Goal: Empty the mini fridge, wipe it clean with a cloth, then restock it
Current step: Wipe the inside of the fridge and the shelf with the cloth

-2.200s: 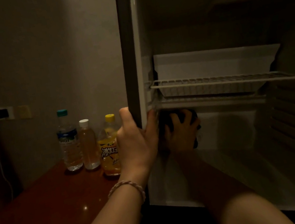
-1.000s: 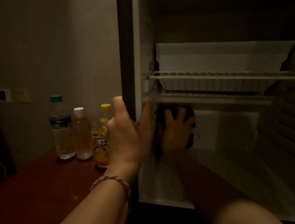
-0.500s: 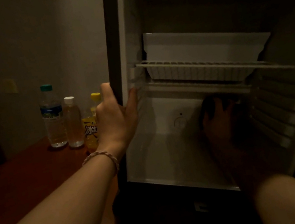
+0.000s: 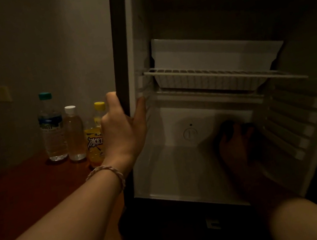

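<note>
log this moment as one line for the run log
phase: wiping | left hand: grips fridge edge | right hand: presses dark cloth, lower right | bottles: on table

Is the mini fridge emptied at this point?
Emptied: mini fridge floor and wire shelf bare; three bottles stand outside on the table.

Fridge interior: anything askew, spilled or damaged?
No spill or damage shows. The white tray on the wire shelf sits skewed to the shelf's front edge. The lower right, around the right hand, is too dark to judge.
</note>
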